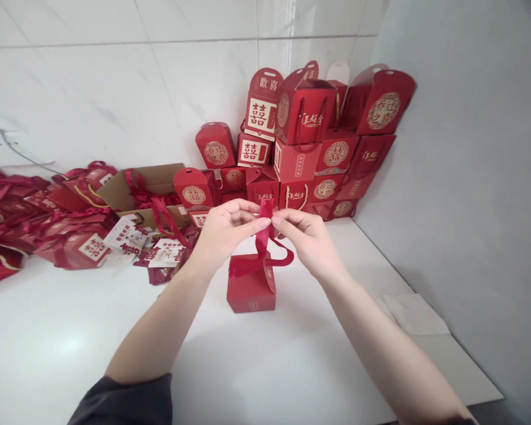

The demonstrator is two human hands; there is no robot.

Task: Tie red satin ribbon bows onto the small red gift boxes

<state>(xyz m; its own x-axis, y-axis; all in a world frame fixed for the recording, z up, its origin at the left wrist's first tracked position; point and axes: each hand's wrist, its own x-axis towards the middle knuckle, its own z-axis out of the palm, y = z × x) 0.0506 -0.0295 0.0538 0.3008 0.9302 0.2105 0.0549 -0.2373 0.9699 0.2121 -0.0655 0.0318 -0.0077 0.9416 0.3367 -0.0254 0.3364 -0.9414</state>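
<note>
A small red gift box (251, 293) stands on the white table in front of me. Above it rises a crimson ribbon (262, 241), one loop of which bends out to the right of the box. My left hand (230, 227) pinches this ribbon between thumb and fingers from the left. From the right, my right hand (303, 236) grips the same ribbon, the two thumb tips nearly meeting. The fingers partly cover the upper ribbon, so how it is folded there cannot be made out.
Red gift boxes (336, 156) are stacked against the tiled wall at the back right. An open cardboard carton (153, 183) holds ribbons. Printed white bags (167, 252) lie before it, and more red boxes (73, 239) are heaped at left. A pale flat sheet (418, 314) lies near the right wall.
</note>
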